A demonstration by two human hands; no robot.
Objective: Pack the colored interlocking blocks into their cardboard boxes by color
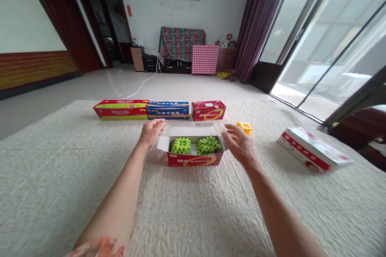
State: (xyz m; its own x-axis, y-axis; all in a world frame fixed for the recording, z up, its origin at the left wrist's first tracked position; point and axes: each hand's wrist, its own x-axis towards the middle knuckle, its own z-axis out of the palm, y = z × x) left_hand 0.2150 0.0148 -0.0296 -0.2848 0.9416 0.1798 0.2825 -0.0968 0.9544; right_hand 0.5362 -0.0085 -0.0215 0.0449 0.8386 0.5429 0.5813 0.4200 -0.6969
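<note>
On the quilted, cream cover (187, 209), an open red box (193, 160) holds two knobbly, lattice-sided green blocks (181, 145) (208, 145). Beside it, the left hand (151, 133) is empty, fingers loosely bent; the right hand (239, 142) has its fingers parted, but whether it touches the side flap cannot be told. Thin card like this probably wants light, even pressure from both sides, with the blocks kept below the rim. Farther off lie a yellow block (245, 128) and three glossy, oblong cartons (122, 111) (167, 111) (208, 111); beyond hangs checked cloth (205, 59).
</note>
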